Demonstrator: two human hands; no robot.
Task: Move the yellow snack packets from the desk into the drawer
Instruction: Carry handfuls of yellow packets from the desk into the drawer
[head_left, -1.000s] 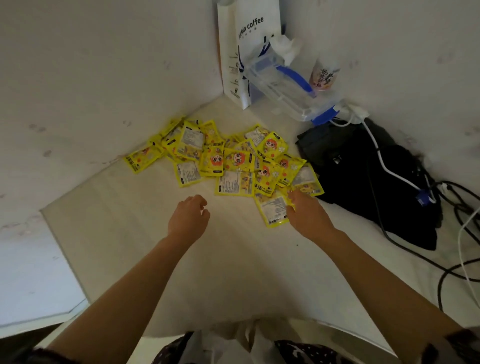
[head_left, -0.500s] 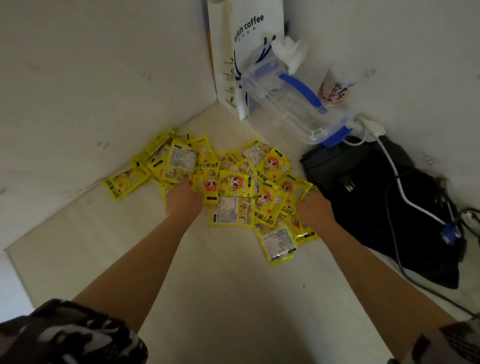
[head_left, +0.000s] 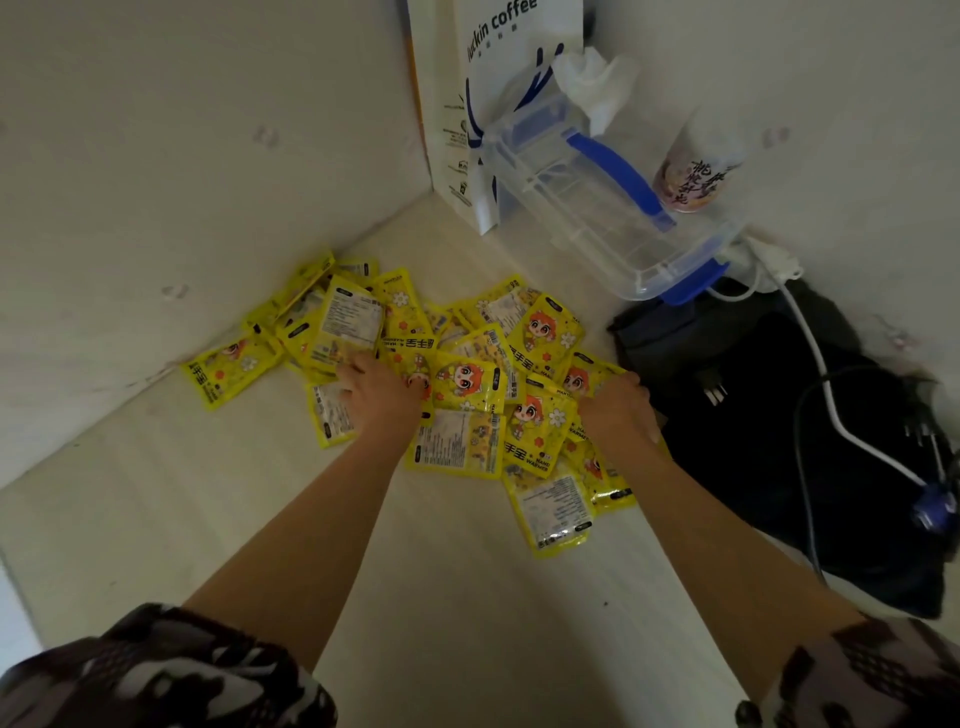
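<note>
L hand (head_left: 379, 387) lies palm-down on yellow snack packets (head_left: 467, 384), fingers spread. R hand (head_left: 618, 408) curls round packets at pile's R edge. Both forearms reach fwd. Packets heaped on desk (head_left: 208, 493) near corner, beside black bag (head_left: 779, 405).

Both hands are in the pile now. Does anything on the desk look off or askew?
The clear plastic box with blue handle is tipped, leaning against the paper coffee bag. The yellow packets lie in a loose, overlapping heap.
</note>
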